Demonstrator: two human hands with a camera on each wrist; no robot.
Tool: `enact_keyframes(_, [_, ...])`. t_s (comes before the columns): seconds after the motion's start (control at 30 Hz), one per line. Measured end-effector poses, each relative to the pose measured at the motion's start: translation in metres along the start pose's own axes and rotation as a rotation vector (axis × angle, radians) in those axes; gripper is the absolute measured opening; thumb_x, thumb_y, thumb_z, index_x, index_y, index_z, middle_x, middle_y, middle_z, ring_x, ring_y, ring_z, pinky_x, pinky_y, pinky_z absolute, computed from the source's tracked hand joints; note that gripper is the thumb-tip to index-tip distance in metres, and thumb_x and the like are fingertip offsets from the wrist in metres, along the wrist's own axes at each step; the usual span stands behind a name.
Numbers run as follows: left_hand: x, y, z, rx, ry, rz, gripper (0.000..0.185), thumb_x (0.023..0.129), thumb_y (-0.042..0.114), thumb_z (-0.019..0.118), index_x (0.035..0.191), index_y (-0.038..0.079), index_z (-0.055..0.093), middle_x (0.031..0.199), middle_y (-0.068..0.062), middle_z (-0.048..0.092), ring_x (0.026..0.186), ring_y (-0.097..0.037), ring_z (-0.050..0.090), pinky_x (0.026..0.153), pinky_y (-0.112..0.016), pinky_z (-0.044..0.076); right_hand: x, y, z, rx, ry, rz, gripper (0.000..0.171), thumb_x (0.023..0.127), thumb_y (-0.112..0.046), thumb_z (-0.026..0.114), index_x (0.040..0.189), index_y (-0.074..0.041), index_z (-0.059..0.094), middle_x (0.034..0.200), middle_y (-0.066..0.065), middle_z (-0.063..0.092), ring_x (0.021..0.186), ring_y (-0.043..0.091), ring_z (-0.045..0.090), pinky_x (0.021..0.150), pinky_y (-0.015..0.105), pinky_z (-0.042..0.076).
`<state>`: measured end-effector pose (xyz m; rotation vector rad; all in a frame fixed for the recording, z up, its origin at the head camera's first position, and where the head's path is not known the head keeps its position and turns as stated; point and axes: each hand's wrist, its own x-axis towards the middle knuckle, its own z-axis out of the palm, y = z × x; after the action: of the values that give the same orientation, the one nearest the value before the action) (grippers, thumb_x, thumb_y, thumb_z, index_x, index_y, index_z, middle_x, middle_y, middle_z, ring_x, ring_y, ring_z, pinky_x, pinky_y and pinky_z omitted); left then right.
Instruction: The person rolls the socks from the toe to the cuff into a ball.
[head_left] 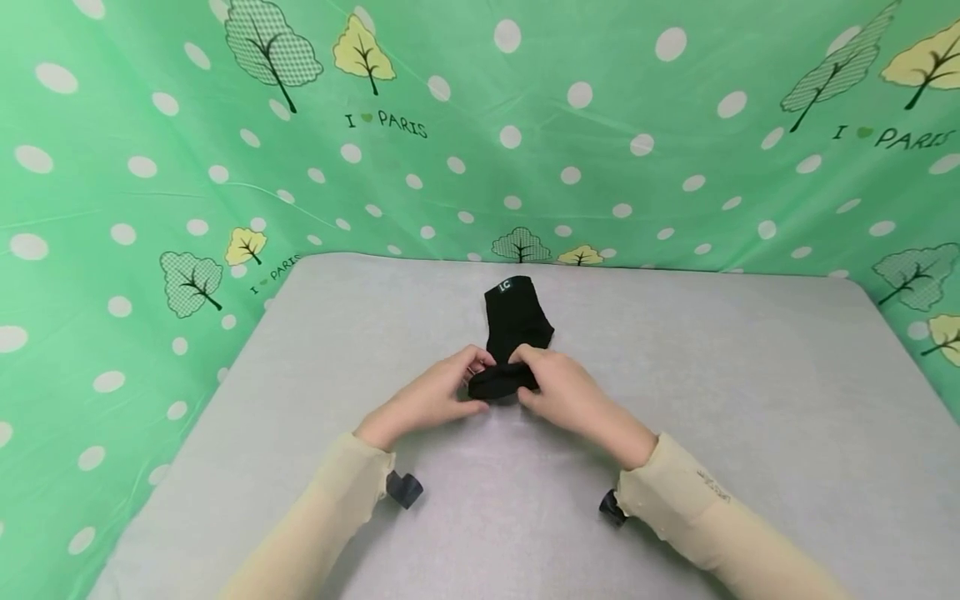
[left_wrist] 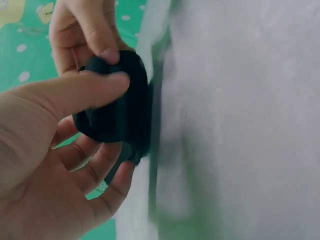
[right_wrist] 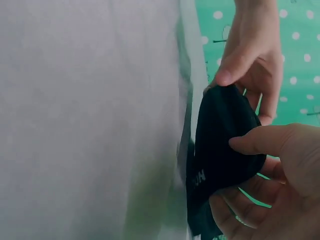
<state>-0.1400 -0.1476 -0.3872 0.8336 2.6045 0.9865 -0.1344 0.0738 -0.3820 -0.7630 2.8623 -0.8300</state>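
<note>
A black sock (head_left: 514,321) lies at the middle of the table, its cuff with a small white mark pointing toward the back. The end nearer me is folded up off the table. From one side my left hand (head_left: 438,392) pinches this folded part (left_wrist: 112,112), thumb on the near face and fingers behind. My right hand (head_left: 566,387) grips the other side in the same way. White lettering (right_wrist: 199,178) shows on the dark cloth in the right wrist view.
A grey table cover (head_left: 360,325) spreads around the sock on all sides. Green cloth (head_left: 465,125) with white dots and printed trees hangs behind and to the sides. Black straps (head_left: 405,489) show at the cream sleeves (head_left: 330,492).
</note>
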Motion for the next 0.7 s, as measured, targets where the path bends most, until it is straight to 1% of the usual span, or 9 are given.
enact_keyframes(0.07, [0.0, 0.003, 0.002, 0.01, -0.005, 0.009, 0.045, 0.087, 0.009, 0.073, 0.126, 0.007, 0.05, 0.119, -0.01, 0.064, 0.11, -0.023, 0.062, 0.099, -0.04, 0.051, -0.003, 0.004, -0.003, 0.031, 0.002, -0.009, 0.027, 0.087, -0.007, 0.072, 0.112, -0.009, 0.063, 0.109, 0.01, 0.072, 0.099, 0.024, 0.067, 0.087, 0.044, 0.054])
enact_keyframes(0.17, [0.001, 0.007, 0.007, 0.021, 0.0, 0.019, 0.037, 0.09, 0.009, 0.069, 0.123, 0.007, 0.051, 0.117, -0.01, 0.065, 0.108, -0.023, 0.064, 0.098, -0.039, 0.052, -0.008, 0.012, -0.005, 0.087, -0.002, -0.006, 0.021, 0.089, -0.007, 0.072, 0.109, -0.01, 0.065, 0.102, 0.008, 0.073, 0.088, 0.019, 0.065, 0.08, 0.038, 0.053])
enact_keyframes(0.23, [0.001, 0.009, 0.009, 0.014, 0.006, 0.012, 0.03, 0.092, 0.01, 0.066, 0.12, 0.007, 0.053, 0.115, -0.009, 0.066, 0.105, -0.023, 0.066, 0.097, -0.037, 0.053, -0.011, 0.017, -0.006, 0.12, -0.008, -0.001, 0.017, 0.09, -0.008, 0.072, 0.105, -0.01, 0.067, 0.095, 0.005, 0.072, 0.082, 0.016, 0.062, 0.075, 0.034, 0.051])
enact_keyframes(0.3, [0.001, 0.009, 0.011, -0.008, 0.013, -0.006, 0.026, 0.094, 0.01, 0.065, 0.118, 0.008, 0.056, 0.115, -0.009, 0.066, 0.103, -0.022, 0.068, 0.093, -0.034, 0.055, -0.013, 0.021, -0.006, 0.154, -0.018, 0.011, 0.012, 0.091, -0.009, 0.071, 0.103, -0.011, 0.068, 0.091, 0.003, 0.071, 0.079, 0.013, 0.061, 0.073, 0.03, 0.05])
enact_keyframes(0.47, [0.004, 0.009, 0.017, -0.072, 0.04, -0.097, 0.019, 0.095, 0.013, 0.066, 0.114, 0.01, 0.063, 0.115, -0.008, 0.067, 0.095, -0.018, 0.071, 0.081, -0.026, 0.056, -0.013, 0.031, -0.004, 0.177, -0.033, 0.031, 0.008, 0.092, -0.01, 0.07, 0.099, -0.008, 0.071, 0.087, 0.003, 0.073, 0.078, 0.01, 0.064, 0.073, 0.028, 0.052])
enact_keyframes(0.5, [0.005, 0.009, 0.019, -0.074, 0.051, -0.116, 0.018, 0.095, 0.014, 0.066, 0.113, 0.01, 0.064, 0.114, -0.007, 0.068, 0.094, -0.017, 0.071, 0.08, -0.025, 0.056, -0.013, 0.032, -0.003, 0.177, -0.032, 0.041, 0.008, 0.091, -0.01, 0.07, 0.098, -0.007, 0.072, 0.086, 0.004, 0.074, 0.078, 0.011, 0.065, 0.072, 0.029, 0.052])
enact_keyframes(0.57, [0.009, 0.01, 0.022, -0.063, 0.076, -0.155, 0.016, 0.094, 0.015, 0.068, 0.11, 0.011, 0.068, 0.11, -0.006, 0.071, 0.09, -0.015, 0.07, 0.078, -0.025, 0.055, -0.013, 0.034, -0.002, 0.165, -0.029, 0.063, 0.009, 0.091, -0.01, 0.07, 0.098, -0.005, 0.073, 0.084, 0.004, 0.074, 0.076, 0.011, 0.066, 0.072, 0.029, 0.053])
enact_keyframes(0.7, [0.015, 0.01, 0.027, -0.01, 0.129, -0.207, 0.013, 0.09, 0.014, 0.073, 0.103, 0.012, 0.072, 0.098, -0.003, 0.073, 0.083, -0.012, 0.069, 0.077, -0.026, 0.055, -0.011, 0.034, -0.002, 0.14, -0.012, 0.103, 0.007, 0.089, -0.01, 0.072, 0.094, -0.005, 0.073, 0.08, 0.004, 0.073, 0.074, 0.011, 0.065, 0.07, 0.029, 0.052])
